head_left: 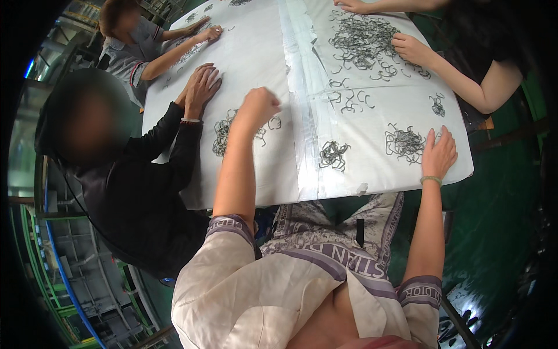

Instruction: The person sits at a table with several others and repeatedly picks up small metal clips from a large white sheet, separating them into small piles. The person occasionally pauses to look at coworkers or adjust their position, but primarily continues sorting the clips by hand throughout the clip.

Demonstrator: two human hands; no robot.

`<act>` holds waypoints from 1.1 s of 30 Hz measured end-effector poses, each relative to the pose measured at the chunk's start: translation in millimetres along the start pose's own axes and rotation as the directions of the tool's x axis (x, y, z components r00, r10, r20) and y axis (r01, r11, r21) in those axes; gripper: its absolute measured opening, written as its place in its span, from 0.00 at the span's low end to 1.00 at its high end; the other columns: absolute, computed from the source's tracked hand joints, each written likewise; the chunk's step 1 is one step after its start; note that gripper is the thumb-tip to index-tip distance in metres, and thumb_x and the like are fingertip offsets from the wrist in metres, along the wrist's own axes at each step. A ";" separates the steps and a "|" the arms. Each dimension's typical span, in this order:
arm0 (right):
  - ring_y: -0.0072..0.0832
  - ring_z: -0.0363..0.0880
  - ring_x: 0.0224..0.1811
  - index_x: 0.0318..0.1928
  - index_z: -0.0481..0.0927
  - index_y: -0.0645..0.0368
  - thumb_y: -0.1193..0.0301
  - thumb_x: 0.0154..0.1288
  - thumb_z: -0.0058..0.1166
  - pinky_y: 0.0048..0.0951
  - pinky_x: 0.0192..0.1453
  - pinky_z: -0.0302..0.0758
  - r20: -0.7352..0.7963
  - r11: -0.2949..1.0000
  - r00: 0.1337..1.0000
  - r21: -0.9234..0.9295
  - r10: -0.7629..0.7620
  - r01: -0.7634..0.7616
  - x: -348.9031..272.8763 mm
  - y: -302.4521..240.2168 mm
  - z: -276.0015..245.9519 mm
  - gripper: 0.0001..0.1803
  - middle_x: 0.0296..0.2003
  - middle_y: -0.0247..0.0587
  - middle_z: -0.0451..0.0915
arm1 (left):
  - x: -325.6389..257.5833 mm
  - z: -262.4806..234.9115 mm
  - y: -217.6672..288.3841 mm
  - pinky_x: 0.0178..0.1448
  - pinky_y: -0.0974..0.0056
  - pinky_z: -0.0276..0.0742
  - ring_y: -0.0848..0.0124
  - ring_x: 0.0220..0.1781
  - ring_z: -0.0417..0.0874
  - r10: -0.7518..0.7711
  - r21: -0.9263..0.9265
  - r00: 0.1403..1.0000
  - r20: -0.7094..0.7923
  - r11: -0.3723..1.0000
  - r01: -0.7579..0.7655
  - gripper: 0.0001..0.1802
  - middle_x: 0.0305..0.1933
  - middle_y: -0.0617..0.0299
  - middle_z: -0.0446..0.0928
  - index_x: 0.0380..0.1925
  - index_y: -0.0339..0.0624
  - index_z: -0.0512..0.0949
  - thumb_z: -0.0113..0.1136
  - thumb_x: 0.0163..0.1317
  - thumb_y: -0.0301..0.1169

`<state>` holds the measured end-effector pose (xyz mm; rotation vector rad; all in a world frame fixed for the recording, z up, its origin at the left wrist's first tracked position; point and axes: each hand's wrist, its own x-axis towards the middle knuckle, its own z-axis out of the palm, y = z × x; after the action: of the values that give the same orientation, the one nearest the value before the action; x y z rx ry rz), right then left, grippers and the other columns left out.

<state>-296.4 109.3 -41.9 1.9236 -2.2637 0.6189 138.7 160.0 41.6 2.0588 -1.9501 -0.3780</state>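
Note:
My left hand (260,109) is above the table, fingers curled in and slightly smeared by motion. Whatever it may hold is hidden. Beneath and beside it lies a pile of dark, hook-shaped curved pieces (221,135), partly covered by my forearm. My right hand (440,152) rests on the white table cover with its fingers stretched out, touching the right edge of another pile of curved pieces (404,143). Between my arms sits a smaller heap of the same pieces (333,155). A scattering of single curved pieces (351,100) lies farther up the table.
The white-covered table (256,189) has a taped seam (308,157) down its middle. A large pile (363,38) is at the far right, by a co-worker's hands (412,49). At left, a dark-sleeved person's hands (200,87) meet; beyond, another person's hand (209,33) reaches over pieces.

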 end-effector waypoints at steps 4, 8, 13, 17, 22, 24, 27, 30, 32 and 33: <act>0.45 0.59 0.67 0.62 0.66 0.54 0.51 0.70 0.39 0.53 0.69 0.52 0.006 1.000 1.000 0.013 0.007 -0.007 0.2 1.8 -3.1 0.28 0.61 0.48 0.67 | 28.3 52.2 48.4 0.45 0.58 0.77 0.54 0.38 0.82 0.116 -0.115 0.987 -0.114 0.985 -0.129 0.08 0.36 0.50 0.81 0.31 0.38 0.84 0.61 0.51 0.26; 0.45 0.59 0.67 0.61 0.66 0.54 0.51 0.70 0.39 0.53 0.68 0.53 0.019 1.000 1.000 0.010 -0.015 0.015 1.7 0.4 -3.5 0.27 0.61 0.48 0.67 | 46.5 90.5 73.0 0.43 0.58 0.78 0.54 0.33 0.82 0.261 0.070 0.947 -0.189 0.965 -0.252 0.06 0.33 0.50 0.80 0.26 0.37 0.82 0.57 0.52 0.25; 0.45 0.59 0.66 0.61 0.67 0.55 0.51 0.70 0.40 0.53 0.68 0.53 -0.007 0.999 1.000 0.020 -0.029 0.029 1.3 1.3 -2.8 0.27 0.61 0.49 0.67 | 53.2 93.5 89.4 0.39 0.57 0.78 0.56 0.32 0.82 0.324 0.275 0.936 -0.136 0.920 -0.279 0.04 0.30 0.50 0.79 0.21 0.34 0.79 0.54 0.48 0.21; 0.45 0.60 0.66 0.61 0.67 0.54 0.51 0.69 0.40 0.53 0.68 0.53 0.010 1.000 1.000 0.024 -0.002 0.002 0.4 0.0 -4.3 0.27 0.60 0.49 0.68 | 63.3 84.8 84.8 0.36 0.56 0.78 0.57 0.31 0.82 0.271 0.153 0.955 -0.122 0.956 -0.251 0.05 0.29 0.50 0.79 0.22 0.34 0.79 0.56 0.48 0.24; 0.46 0.60 0.66 0.61 0.68 0.54 0.51 0.69 0.41 0.53 0.68 0.53 -0.009 1.000 1.000 -0.001 -0.021 0.021 0.8 0.4 -2.9 0.27 0.60 0.49 0.68 | 81.2 81.9 79.3 0.37 0.58 0.78 0.57 0.33 0.82 0.294 -0.109 0.913 -0.283 0.936 -0.335 0.05 0.30 0.50 0.79 0.25 0.34 0.80 0.58 0.50 0.25; 0.45 0.62 0.64 0.60 0.68 0.55 0.52 0.69 0.41 0.51 0.67 0.54 -0.045 0.999 0.998 -0.024 -0.042 0.041 0.4 0.7 -0.5 0.26 0.59 0.48 0.69 | 88.1 88.9 86.5 0.37 0.59 0.78 0.57 0.34 0.82 0.358 -0.042 0.888 -0.288 0.922 -0.385 0.04 0.31 0.51 0.80 0.24 0.35 0.80 0.57 0.50 0.24; 0.42 0.65 0.61 0.59 0.69 0.56 0.53 0.70 0.41 0.48 0.65 0.57 -0.104 0.996 0.992 -0.062 -0.066 0.060 -0.3 -0.1 1.9 0.25 0.55 0.46 0.72 | 98.0 97.1 91.0 0.37 0.60 0.79 0.58 0.34 0.83 0.445 0.252 0.889 -0.105 0.877 -0.409 0.04 0.33 0.52 0.80 0.23 0.37 0.80 0.57 0.49 0.23; 0.42 0.65 0.61 0.59 0.69 0.56 0.53 0.70 0.41 0.48 0.65 0.57 -0.096 0.997 0.994 -0.053 -0.061 0.056 -0.4 1.2 -0.3 0.25 0.56 0.45 0.72 | 93.1 92.3 110.8 0.38 0.61 0.80 0.59 0.35 0.83 0.435 0.370 0.900 -0.026 0.841 -0.396 0.04 0.32 0.54 0.80 0.23 0.39 0.81 0.57 0.48 0.24; 0.42 0.65 0.61 0.59 0.69 0.56 0.52 0.70 0.41 0.47 0.65 0.57 -0.100 0.996 0.992 -0.060 -0.070 0.064 -0.9 2.7 -1.2 0.26 0.56 0.45 0.72 | 94.4 85.2 123.8 0.38 0.62 0.80 0.60 0.36 0.83 0.421 0.404 0.902 0.092 0.812 -0.420 0.04 0.32 0.53 0.80 0.23 0.39 0.81 0.58 0.48 0.24; 0.42 0.65 0.61 0.59 0.69 0.56 0.52 0.70 0.40 0.47 0.65 0.57 -0.101 0.996 0.993 -0.059 -0.067 0.061 -0.3 1.7 -1.2 0.26 0.55 0.45 0.72 | 96.4 81.8 125.7 0.38 0.62 0.80 0.60 0.37 0.83 0.408 0.424 0.901 0.146 0.797 -0.430 0.04 0.32 0.53 0.80 0.23 0.40 0.81 0.58 0.48 0.24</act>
<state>-298.3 110.3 -41.3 1.8853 -2.1260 0.6250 -3.1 55.6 13.3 1.7635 -2.6392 0.1432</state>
